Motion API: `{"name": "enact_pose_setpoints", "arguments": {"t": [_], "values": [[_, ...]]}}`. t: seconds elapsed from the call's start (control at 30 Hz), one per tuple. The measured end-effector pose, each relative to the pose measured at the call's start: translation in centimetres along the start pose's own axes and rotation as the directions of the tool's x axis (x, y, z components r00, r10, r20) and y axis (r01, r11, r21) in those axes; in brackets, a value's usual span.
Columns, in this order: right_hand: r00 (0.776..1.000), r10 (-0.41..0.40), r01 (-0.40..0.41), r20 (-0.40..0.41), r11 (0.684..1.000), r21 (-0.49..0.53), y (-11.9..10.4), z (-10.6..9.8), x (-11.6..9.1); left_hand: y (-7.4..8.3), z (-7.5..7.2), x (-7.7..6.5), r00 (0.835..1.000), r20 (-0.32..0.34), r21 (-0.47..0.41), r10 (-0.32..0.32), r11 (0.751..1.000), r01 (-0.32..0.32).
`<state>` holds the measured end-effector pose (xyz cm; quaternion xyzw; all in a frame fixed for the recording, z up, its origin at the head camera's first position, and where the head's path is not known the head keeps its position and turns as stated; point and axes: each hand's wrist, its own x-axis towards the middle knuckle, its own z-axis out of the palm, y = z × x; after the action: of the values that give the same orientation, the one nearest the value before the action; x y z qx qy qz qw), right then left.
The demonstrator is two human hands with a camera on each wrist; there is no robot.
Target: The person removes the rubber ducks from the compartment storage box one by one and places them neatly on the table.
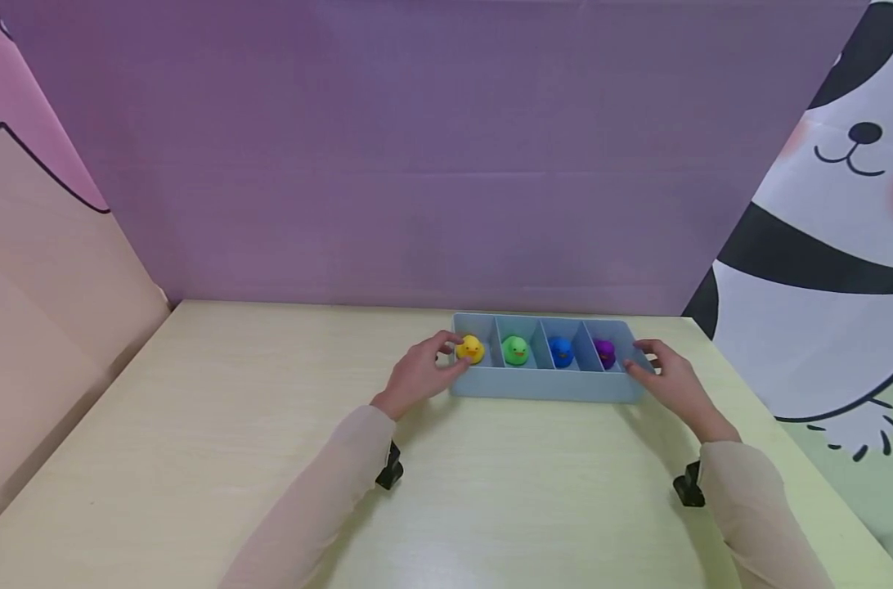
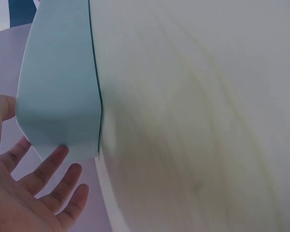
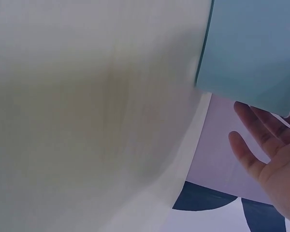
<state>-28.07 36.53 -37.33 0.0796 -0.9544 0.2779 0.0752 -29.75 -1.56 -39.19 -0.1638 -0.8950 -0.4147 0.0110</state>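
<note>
A light blue divided box [image 1: 545, 388] stands near the table's far edge. A row of compartments holds a yellow toy duck [image 1: 471, 349], a green one [image 1: 516, 351], a blue one [image 1: 561, 352] and a purple one [image 1: 605, 353]. My left hand [image 1: 423, 370] holds the box's left end, thumb at the front rim beside the yellow duck. In the left wrist view, its other fingers [image 2: 47, 170] spread along the end wall. At the opposite end, my right hand [image 1: 675, 383] grips the corner with thumb and index finger; its lower fingers [image 3: 246, 151] spread below the box.
The pale wooden table [image 1: 284, 458] extends in front and to the left of the box. A purple panel [image 1: 432, 164] rises just behind it. To the right hangs a panda-print sheet [image 1: 822, 343]. Both wrists wear a black device [image 1: 391, 468].
</note>
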Motion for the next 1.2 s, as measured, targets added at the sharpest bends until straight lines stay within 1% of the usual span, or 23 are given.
{"name": "enact_pose_setpoints", "arguments": {"t": [0.17, 0.3, 0.5, 0.63, 0.77, 1.07, 1.2], "values": [[1.0, -0.006, 0.006, 0.012, 1.0, -0.002, -0.4, 0.2, 0.1, -0.2, -0.5, -0.3, 1.0, 0.006, -0.01, -0.018, 1.0, 0.018], [1.0, -0.004, 0.004, 0.018, 1.0, -0.003, -0.7, 0.4, 0.1, -0.4, -0.8, -0.6, 1.0, 0.006, -0.002, -0.019, 1.0, 0.019], [1.0, -0.018, 0.018, 0.007, 1.0, -0.001, -1.3, 0.7, 0.2, -0.6, -1.4, -1.0, 1.0, -0.005, -0.001, -0.021, 1.0, 0.021], [0.999, -0.037, 0.038, 0.005, 0.999, -0.002, -1.6, 1.0, 0.2, -0.9, -1.7, -1.3, 1.0, -0.001, 0.002, -0.031, 1.0, 0.031], [0.999, -0.05, 0.05, 0.0, 0.999, 0.002, -2.0, 1.2, 0.2, -1.2, -2.1, -1.6, 1.0, -0.002, 0.007, -0.028, 1.0, 0.028], [0.998, -0.066, 0.066, 0.015, 0.998, -0.008, -3.0, 1.8, 0.1, -1.6, -3.2, -2.4, 0.999, 0.008, 0.013, -0.04, 0.999, 0.04], [0.997, -0.071, 0.071, 0.013, 0.997, -0.007, -3.5, 2.1, 0.2, -1.9, -3.8, -2.8, 0.999, 0.001, 0.025, -0.044, 0.999, 0.044]]}}
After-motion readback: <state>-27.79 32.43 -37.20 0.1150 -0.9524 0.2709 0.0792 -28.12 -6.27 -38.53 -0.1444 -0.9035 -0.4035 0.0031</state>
